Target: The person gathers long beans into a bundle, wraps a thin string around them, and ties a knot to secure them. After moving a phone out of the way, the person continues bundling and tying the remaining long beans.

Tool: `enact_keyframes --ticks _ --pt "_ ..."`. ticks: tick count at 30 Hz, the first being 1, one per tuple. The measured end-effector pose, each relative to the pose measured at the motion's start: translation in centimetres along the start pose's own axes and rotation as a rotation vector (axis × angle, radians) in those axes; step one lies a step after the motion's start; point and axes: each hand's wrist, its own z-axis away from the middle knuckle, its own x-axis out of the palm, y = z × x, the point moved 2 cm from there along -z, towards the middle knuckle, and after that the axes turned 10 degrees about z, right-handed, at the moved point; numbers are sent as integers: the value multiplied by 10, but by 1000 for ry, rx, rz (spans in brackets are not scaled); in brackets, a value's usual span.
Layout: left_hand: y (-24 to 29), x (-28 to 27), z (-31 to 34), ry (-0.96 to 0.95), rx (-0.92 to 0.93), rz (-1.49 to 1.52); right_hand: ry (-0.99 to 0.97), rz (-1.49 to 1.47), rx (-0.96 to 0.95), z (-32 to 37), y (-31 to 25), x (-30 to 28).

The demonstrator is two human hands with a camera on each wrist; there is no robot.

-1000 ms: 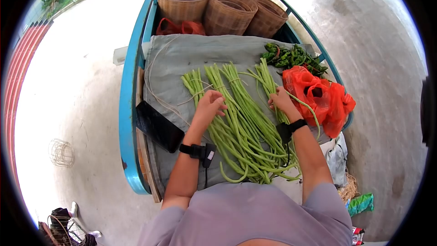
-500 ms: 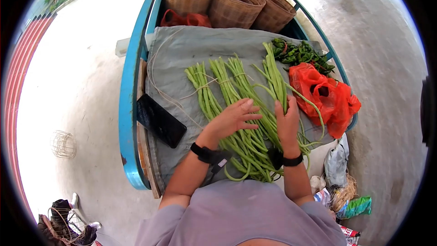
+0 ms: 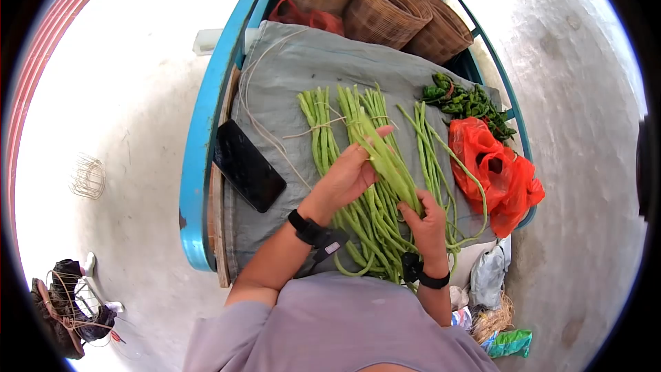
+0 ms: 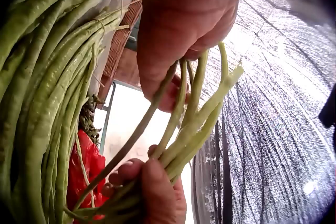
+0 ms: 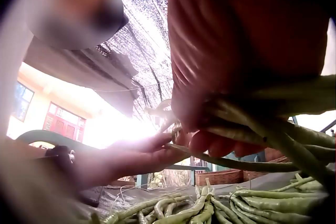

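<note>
A small bunch of long green beans [image 3: 387, 161] is held above the other beans, slanting between both hands. The left hand [image 3: 349, 173] has its thumb and fingers round the upper part. Lower down, the right hand [image 3: 425, 224] grips the same bunch; in the left wrist view its fingers [image 4: 157, 182] curl round the stems. Below lie tied bean bundles [image 3: 321, 127] on the grey cloth [image 3: 275, 69], with loose beans [image 3: 428, 151] to the right. The right wrist view shows the held beans [image 5: 283, 145] close up, partly dark.
A black phone [image 3: 248, 169] lies at the left by the blue rail [image 3: 200, 186]. Wicker baskets [image 3: 387, 10] stand at the back. Dark green peppers [image 3: 468, 102] and a red plastic bag [image 3: 485, 165] are at the right. Bags [image 3: 490, 279] sit below the right edge.
The right hand has brought a bunch from the right side leftward over the bundles, and the left hand has taken hold of it. The head view has shifted and tilted.
</note>
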Motion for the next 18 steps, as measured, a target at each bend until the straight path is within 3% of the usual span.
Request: enact_keyframes --ticks 2,7,11,18 --pt "4 7 3 16 30 -14 -57 -122 97 -3 -3 -4" --pt "5 9 3 39 100 35 -140 -263 90 -7 -12 -10" --pt "8 8 1 -51 104 -21 -159 -334 105 -8 -13 -6" --pt "5 4 -1 24 93 -76 -3 -91 13 -15 -17 -1"
